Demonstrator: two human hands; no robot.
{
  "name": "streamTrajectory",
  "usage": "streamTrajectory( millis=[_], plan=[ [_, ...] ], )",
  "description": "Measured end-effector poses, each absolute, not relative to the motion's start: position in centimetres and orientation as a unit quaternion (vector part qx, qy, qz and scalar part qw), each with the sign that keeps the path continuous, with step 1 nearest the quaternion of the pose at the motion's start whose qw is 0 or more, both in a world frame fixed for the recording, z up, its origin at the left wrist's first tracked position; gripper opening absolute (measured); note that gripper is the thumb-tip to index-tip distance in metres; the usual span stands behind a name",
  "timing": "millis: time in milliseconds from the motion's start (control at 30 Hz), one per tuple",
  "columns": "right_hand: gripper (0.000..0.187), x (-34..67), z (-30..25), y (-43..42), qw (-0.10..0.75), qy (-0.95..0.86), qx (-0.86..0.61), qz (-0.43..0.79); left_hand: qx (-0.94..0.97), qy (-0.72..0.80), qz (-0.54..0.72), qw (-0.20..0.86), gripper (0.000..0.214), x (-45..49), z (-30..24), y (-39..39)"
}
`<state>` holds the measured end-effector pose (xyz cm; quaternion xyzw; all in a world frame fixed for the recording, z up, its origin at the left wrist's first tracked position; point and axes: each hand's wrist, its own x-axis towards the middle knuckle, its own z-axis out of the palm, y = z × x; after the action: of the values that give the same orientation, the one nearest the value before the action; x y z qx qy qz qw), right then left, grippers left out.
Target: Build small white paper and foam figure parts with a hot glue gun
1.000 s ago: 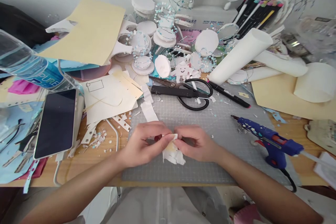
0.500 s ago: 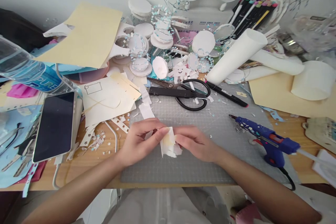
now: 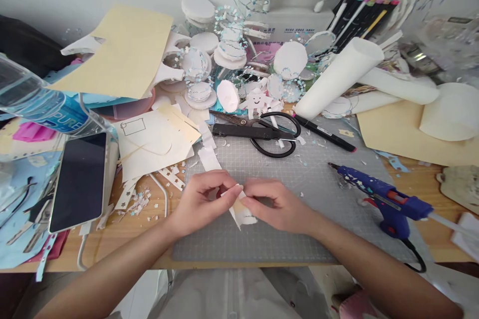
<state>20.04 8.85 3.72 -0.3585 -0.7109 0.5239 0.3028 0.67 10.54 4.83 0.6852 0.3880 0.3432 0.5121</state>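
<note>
Fingertips of our left hand [image 3: 200, 203] and right hand [image 3: 275, 205] pinch a white paper scrap [image 3: 241, 212] between them, low over the grey mat [image 3: 299, 179], scissors [image 3: 262, 132] beyond.

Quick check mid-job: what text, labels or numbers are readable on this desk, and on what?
"PURE": blue label on the water bottle, left edge; rest of the label unreadable.
White box at the back: blue print, too blurred.
Black marker: white print, too small.
Paper piece pinched between left hand and right hand: no writing visible.
</note>
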Motion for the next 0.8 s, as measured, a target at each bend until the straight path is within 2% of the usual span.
streamTrajectory(
  millis=[167,333,567,700,800],
  plan=[
    [0.014,20.21,3.83,9.27,0.363,-0.637,-0.398,0.551,0.659,0.407,0.371,0.512,0.018,0.82,4.88,10.52],
    [0.011,20.53,4.00,9.45,0.424,-0.604,-0.427,0.522,0.687,0.401,0.340,0.502,0.014,0.80,5.02,10.19],
    [0.006,20.44,4.07,9.16,0.399,-0.595,-0.414,0.562,0.700,0.382,0.310,0.517,0.016,0.88,5.24,10.11],
    [0.027,20.19,3.87,9.07,0.403,-0.541,-0.390,0.626,0.685,0.385,0.351,0.510,0.016,0.70,5.13,10.25],
    [0.029,19.98,3.87,9.01,0.382,-0.533,-0.384,0.650,0.678,0.385,0.371,0.505,0.013,0.57,5.05,10.26]
  ],
)
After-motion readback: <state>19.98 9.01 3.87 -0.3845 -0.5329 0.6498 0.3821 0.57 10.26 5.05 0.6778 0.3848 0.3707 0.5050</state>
